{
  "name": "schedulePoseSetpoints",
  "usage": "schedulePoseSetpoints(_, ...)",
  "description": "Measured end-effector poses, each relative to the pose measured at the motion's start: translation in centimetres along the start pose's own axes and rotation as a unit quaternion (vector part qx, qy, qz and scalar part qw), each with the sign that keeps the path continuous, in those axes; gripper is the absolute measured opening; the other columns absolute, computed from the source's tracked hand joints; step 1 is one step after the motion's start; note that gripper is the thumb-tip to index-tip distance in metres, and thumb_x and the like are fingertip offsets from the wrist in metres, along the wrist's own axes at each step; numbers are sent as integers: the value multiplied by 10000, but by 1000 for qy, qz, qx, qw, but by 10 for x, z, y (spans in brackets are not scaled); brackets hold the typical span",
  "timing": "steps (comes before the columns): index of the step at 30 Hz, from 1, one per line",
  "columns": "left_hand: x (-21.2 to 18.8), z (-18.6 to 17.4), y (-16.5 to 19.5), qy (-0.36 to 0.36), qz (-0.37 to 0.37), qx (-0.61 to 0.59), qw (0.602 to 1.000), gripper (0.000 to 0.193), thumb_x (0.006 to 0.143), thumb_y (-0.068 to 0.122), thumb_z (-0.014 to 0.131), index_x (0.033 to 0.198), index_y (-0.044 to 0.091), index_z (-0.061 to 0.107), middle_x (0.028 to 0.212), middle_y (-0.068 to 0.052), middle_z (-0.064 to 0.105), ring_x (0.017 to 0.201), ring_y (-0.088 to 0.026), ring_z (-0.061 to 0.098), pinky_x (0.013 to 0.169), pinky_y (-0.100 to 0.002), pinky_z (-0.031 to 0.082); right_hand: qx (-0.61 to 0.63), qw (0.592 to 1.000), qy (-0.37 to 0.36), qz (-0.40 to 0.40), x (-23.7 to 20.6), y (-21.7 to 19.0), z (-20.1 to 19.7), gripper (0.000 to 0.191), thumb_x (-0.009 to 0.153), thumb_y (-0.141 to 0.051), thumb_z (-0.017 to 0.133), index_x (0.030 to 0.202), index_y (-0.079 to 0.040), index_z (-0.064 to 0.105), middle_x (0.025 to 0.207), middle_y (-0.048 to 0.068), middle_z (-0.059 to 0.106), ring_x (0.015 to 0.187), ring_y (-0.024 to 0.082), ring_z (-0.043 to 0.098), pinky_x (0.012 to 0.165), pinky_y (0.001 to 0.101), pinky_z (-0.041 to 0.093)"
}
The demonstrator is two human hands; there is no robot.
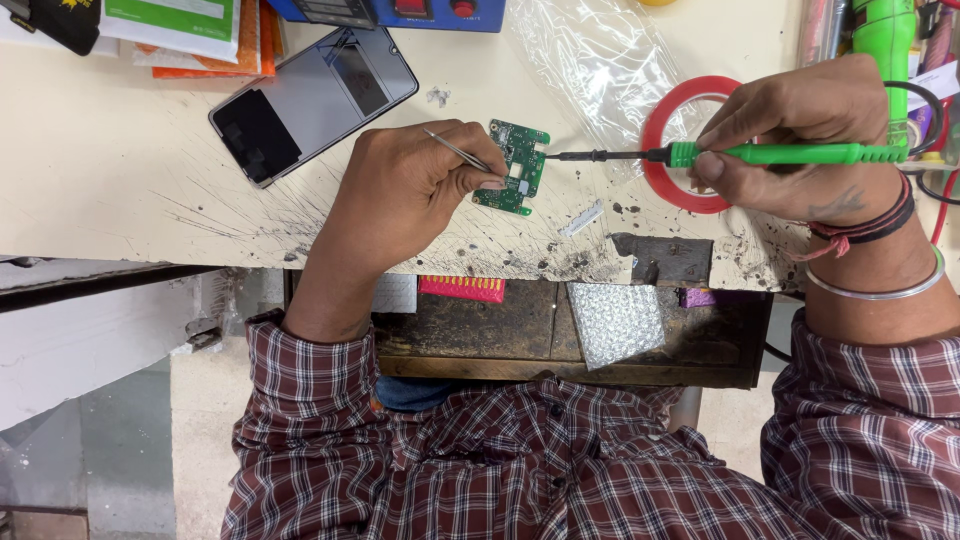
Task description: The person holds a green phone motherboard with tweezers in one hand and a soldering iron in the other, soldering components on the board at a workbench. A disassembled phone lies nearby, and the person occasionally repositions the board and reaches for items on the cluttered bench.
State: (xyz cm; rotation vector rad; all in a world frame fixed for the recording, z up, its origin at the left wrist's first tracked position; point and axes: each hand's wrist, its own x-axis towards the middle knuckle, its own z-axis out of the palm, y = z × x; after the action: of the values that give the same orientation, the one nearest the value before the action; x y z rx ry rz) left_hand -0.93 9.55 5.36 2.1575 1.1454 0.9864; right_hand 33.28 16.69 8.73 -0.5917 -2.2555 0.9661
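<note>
A small green circuit board [518,165] lies on the scratched cream worktop [120,180]. My left hand [405,190] pinches thin metal tweezers [455,150] whose tips rest on the board's lower left part. My right hand [810,140] grips a green soldering iron [780,153] like a pen; its dark tip [570,156] touches the board's right edge. Bangles and red thread circle my right wrist.
An opened phone [310,100] lies face down at the back left. A red tape roll [680,150] sits under the iron, clear plastic wrap [600,60] behind it. A blue device [400,12] stands at the back edge. An open drawer [560,330] is below the worktop.
</note>
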Motion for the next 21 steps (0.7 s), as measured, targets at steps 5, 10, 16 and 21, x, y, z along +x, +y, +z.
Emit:
schedulePoseSetpoints(5,0,1,0,0,-1,-2,1000,75,978,123,764,1029,87,723,962,-47,793,789,-127,777,596,-270,587,7,1000,-4,5,-1,-1,0,123,865,53,737,790,51,639,757,174,695,747,219,745,603,275,617)
schedulePoseSetpoints(10,0,0,0,0,1,-2,1000,77,979,122,764,1030,84,721,959,-48,793,795,-129,779,600,-272,588,18,1000,-1,20,-1,-2,0,124,865,49,741,785,44,646,758,169,703,729,208,744,587,266,612)
schedulePoseSetpoints(16,0,0,0,0,-3,-3,1000,77,980,125,764,1031,85,724,963,-46,793,782,-125,775,593,-272,582,1,1000,5,16,-1,-5,1,115,868,54,738,803,58,643,766,180,695,754,226,744,604,274,611)
schedulePoseSetpoints(21,0,0,0,-2,-4,0,1000,80,977,133,763,1028,83,726,962,-46,794,760,-123,767,583,-274,576,5,1000,6,21,-1,-5,1,119,870,48,743,802,55,645,769,178,698,734,218,745,604,274,613)
